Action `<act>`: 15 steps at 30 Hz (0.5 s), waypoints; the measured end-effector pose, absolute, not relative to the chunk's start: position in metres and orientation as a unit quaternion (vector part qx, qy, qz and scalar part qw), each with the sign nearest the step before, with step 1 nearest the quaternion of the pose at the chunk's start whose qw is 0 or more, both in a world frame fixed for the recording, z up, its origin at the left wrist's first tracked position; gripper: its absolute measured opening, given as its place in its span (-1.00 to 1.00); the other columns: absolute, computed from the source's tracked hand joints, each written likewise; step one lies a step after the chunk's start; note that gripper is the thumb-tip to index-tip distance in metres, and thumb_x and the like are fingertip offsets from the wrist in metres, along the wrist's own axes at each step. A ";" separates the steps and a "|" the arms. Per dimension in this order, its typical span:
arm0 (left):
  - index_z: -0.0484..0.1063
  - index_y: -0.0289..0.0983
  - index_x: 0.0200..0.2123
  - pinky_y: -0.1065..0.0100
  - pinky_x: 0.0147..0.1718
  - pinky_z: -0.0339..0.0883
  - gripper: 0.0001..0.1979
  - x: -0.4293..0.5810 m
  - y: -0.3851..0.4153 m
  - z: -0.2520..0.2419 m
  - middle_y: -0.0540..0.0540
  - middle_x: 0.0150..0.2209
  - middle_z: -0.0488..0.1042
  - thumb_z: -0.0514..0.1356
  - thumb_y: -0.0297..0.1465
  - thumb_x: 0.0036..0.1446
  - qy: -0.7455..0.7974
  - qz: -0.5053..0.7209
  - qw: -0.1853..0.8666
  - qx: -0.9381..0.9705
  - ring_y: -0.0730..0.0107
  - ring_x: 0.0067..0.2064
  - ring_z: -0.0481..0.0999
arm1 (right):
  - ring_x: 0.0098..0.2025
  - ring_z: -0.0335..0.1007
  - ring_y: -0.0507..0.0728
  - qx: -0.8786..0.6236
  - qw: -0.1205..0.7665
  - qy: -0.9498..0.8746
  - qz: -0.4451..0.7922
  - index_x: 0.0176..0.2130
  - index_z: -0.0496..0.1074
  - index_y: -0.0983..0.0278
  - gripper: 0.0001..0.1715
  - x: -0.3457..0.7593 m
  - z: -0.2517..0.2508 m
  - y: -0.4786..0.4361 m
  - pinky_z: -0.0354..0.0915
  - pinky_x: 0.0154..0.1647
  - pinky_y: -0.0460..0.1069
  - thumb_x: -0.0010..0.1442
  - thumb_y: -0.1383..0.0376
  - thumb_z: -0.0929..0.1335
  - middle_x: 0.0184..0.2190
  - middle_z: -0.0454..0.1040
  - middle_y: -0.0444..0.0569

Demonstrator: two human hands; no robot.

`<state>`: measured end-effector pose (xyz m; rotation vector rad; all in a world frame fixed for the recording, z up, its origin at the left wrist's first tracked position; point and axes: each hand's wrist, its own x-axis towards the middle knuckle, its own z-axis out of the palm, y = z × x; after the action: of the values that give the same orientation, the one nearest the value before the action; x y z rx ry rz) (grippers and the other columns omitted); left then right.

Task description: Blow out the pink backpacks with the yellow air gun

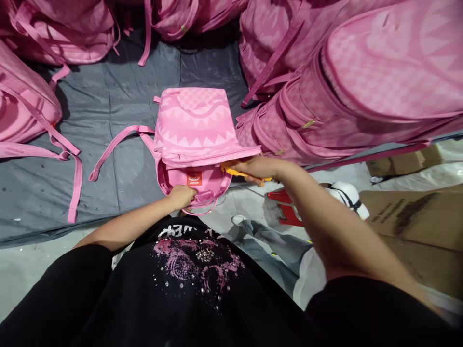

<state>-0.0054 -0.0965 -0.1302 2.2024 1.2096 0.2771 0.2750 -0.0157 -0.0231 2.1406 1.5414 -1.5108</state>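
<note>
A pink backpack (197,123) with a zigzag pattern lies in front of me, its open mouth facing me and a red label (194,179) showing on the lining. My left hand (183,196) is closed on the near edge of the opening, fingertips partly hidden inside. At the right side of the mouth, my right hand (262,168) is closed around a yellow tool (235,169) that looks like thread snips. Its tip reaches the bag's edge by the raised flap; the blades cannot be made out.
Several more pink backpacks (361,96) crowd the back and both sides of the grey cloth-covered table (119,96). Loose straps (74,188) trail at left. On the right floor are cardboard boxes (408,217) and a red object (285,207). Another person's trouser leg (275,246) shows below.
</note>
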 end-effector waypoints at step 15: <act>-0.27 -0.34 0.44 -0.02 0.34 0.06 0.20 -0.086 -0.077 -0.136 -0.43 0.45 -0.14 0.27 0.12 -0.02 0.729 0.321 0.467 0.385 -0.05 0.45 -0.02 | -0.52 0.41 0.05 0.608 -0.419 0.251 -0.625 -0.38 0.40 0.26 -0.68 0.268 -0.112 -0.080 0.36 -0.49 -0.09 -0.05 0.15 0.52 -0.57 0.47 -0.17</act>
<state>-0.0855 -0.0768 -0.1357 0.9452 1.7880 0.7883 0.2682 -0.0798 -0.1118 2.6855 1.1062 -2.7604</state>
